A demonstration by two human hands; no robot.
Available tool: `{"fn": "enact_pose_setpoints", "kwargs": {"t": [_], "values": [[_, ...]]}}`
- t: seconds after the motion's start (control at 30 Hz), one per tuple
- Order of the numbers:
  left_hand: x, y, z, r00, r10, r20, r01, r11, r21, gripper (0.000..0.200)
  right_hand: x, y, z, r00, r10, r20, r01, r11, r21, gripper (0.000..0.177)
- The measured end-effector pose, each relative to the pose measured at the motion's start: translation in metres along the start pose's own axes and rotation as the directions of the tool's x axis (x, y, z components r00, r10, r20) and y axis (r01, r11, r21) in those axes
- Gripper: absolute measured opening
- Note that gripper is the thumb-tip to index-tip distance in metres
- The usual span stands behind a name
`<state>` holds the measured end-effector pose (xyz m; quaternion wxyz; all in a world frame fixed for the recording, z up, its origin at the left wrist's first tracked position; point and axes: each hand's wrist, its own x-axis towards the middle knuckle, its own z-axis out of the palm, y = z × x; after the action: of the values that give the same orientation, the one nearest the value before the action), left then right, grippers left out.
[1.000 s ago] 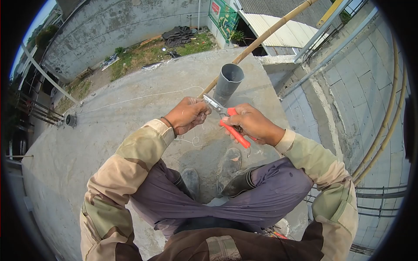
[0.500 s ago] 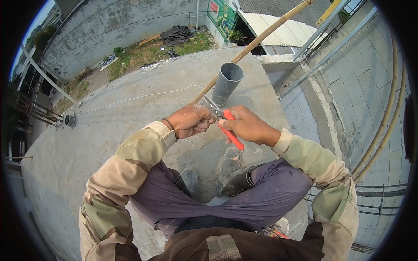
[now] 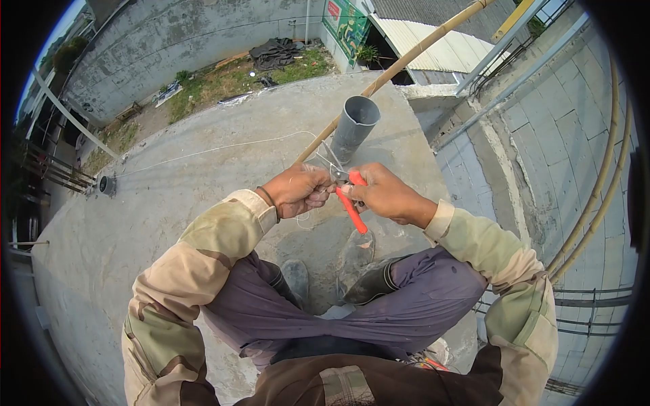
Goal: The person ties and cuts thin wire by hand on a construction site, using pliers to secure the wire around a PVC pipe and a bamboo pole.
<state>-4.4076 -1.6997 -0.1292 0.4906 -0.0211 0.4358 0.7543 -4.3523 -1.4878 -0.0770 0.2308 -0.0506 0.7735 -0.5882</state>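
Red-handled pliers [image 3: 352,211] are in my right hand [image 3: 393,196], its fingers closed round the grips. Their metal jaws point left, close against the fingertips of my left hand [image 3: 298,191]. That hand is closed in a pinch on thin white string [image 3: 223,145], with a loose loop hanging below the fingers. Thin metal rods or wires [image 3: 326,157] stick up beside the jaws; my fingers hide their lower ends. Just beyond the hands, a grey pipe [image 3: 355,128] stands upright with its open end up.
A long bamboo pole [image 3: 406,57] slants past the pipe. The string runs across the concrete slab [image 3: 169,223] towards a second short pipe [image 3: 107,185] at the left edge. My boots [image 3: 296,281] rest on the slab. Block paving [image 3: 555,135] and more bamboo lie to the right.
The lower red handle of the pliers has swung slightly left. My left hand has shifted a little to the right, and the string loop below it shows less.
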Motion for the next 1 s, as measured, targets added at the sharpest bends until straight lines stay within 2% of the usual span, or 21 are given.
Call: {"fn": "enact_pose_setpoints", "kwargs": {"t": [0.03, 0.1, 0.17, 0.2, 0.23, 0.3, 0.33, 0.4, 0.43, 0.5, 0.53, 0.6, 0.63, 0.7, 0.73, 0.77, 0.8, 0.83, 0.87, 0.93, 1.0], "values": [[0.003, 0.0, -0.004, 1.0, 0.013, 0.008, -0.013, 0.998, 0.069, 0.017, 0.0, -0.004, -0.001, 1.0, 0.001, 0.002, -0.001, 1.0, 0.004, 0.02], [0.007, 0.0, -0.012, 1.0, 0.013, 0.014, -0.014, 0.99, 0.141, 0.017, -0.002, -0.012, -0.002, 0.981, 0.193, 0.014, -0.193, 0.981, -0.007, 0.018], [0.012, 0.004, -0.018, 0.984, 0.089, -0.153, -0.058, 0.979, 0.194, 0.016, -0.002, -0.011, 0.0, 0.982, 0.187, 0.015, -0.186, 0.98, -0.071, 0.018], [0.012, 0.006, -0.02, 0.971, 0.165, -0.174, -0.109, 0.95, 0.292, 0.017, -0.001, -0.012, -0.001, 0.984, 0.179, 0.016, -0.175, 0.975, -0.139, 0.018], [0.014, 0.006, -0.021, 0.971, 0.163, -0.175, -0.107, 0.95, 0.292, 0.017, -0.002, -0.013, -0.001, 0.984, 0.179, 0.017, -0.175, 0.975, -0.138, 0.018], [0.018, 0.005, -0.02, 0.919, 0.341, -0.196, -0.205, 0.841, 0.501, 0.021, -0.007, -0.018, -0.004, 0.981, 0.193, -0.015, -0.193, 0.97, -0.151, 0.018], [0.019, 0.004, -0.019, 0.92, 0.338, -0.198, -0.203, 0.843, 0.498, 0.021, -0.011, -0.022, -0.004, 0.98, 0.198, -0.013, -0.197, 0.969, -0.151, 0.018], [0.019, 0.002, -0.016, 0.852, 0.499, -0.158, -0.242, 0.644, 0.726, 0.024, -0.018, -0.03, -0.005, 0.984, 0.177, -0.028, -0.179, 0.969, -0.169, 0.016], [0.021, 0.004, -0.015, 0.849, 0.504, -0.16, -0.246, 0.645, 0.724, 0.024, -0.019, -0.03, -0.007, 0.984, 0.176, -0.026, -0.178, 0.968, -0.176, 0.016], [0.018, 0.007, -0.008, 0.783, 0.609, -0.121, -0.299, 0.541, 0.786, 0.024, -0.022, -0.03, -0.008, 0.989, 0.142, -0.052, -0.147, 0.982, -0.119, 0.018], [0.013, 0.01, -0.004, 0.783, 0.61, -0.121, -0.302, 0.543, 0.783, 0.024, -0.024, -0.032, -0.009, 0.988, 0.144, -0.053, -0.15, 0.981, -0.123, 0.018], [-0.002, 0.02, 0.004, 0.886, 0.45, -0.11, -0.287, 0.719, 0.633, 0.026, -0.026, -0.04, -0.014, 0.99, 0.116, -0.084, -0.126, 0.984, -0.122, 0.025], [-0.011, 0.025, 0.008, 0.888, 0.447, -0.104, -0.287, 0.717, 0.635, 0.026, -0.027, -0.045, -0.015, 0.989, 0.116, -0.091, -0.127, 0.985, -0.119, 0.025], [-0.026, 0.027, 0.015, 0.832, 0.551, -0.062, -0.395, 0.668, 0.63, 0.03, -0.028, -0.052, -0.017, 0.987, 0.021, -0.158, -0.044, 0.988, -0.146, 0.025], [-0.025, 0.023, 0.014, 0.739, 0.673, -0.036, -0.463, 0.545, 0.699, 0.027, -0.027, -0.052, -0.018, 0.985, 0.022, -0.172, -0.045, 0.99, -0.133, 0.025], [-0.027, 0.025, 0.017, 0.748, 0.664, -0.021, -0.46, 0.54, 0.705, 0.027, -0.026, -0.052, -0.017, 0.981, 0.007, -0.194, -0.027, 0.994, -0.102, 0.015], [-0.03, 0.028, 0.021, 0.587, 0.805, 0.09, -0.479, 0.256, 0.839, 0.022, -0.025, -0.052, -0.017, 0.977, -0.008, -0.214, -0.008, 0.997, -0.071, 0.016], [-0.034, 0.031, 0.025, 0.409, 0.88, 0.242, -0.429, -0.049, 0.902, 0.019, -0.025, -0.052, -0.018, 0.974, -0.011, -0.226, -0.003, 0.998, -0.059, 0.016], [-0.04, 0.034, 0.029, 0.414, 0.874, 0.255, -0.428, -0.06, 0.902, 0.019, -0.024, -0.052, -0.018, 0.972, -0.033, -0.232, 0.013, 0.996, -0.086, 0.018], [-0.051, 0.04, 0.035, 0.378, 0.859, 0.346, -0.19, -0.293, 0.937, 0.02, -0.022, -0.05, -0.02, 0.968, -0.065, -0.242, 0.04, 0.994, -0.106, 0.02], [-0.05, 0.042, 0.032, 0.419, 0.837, 0.352, -0.153, -0.317, 0.936, 0.021, -0.022, -0.045, -0.02, 0.941, -0.209, -0.264, 0.116, 0.938, -0.327, 0.024]]}}
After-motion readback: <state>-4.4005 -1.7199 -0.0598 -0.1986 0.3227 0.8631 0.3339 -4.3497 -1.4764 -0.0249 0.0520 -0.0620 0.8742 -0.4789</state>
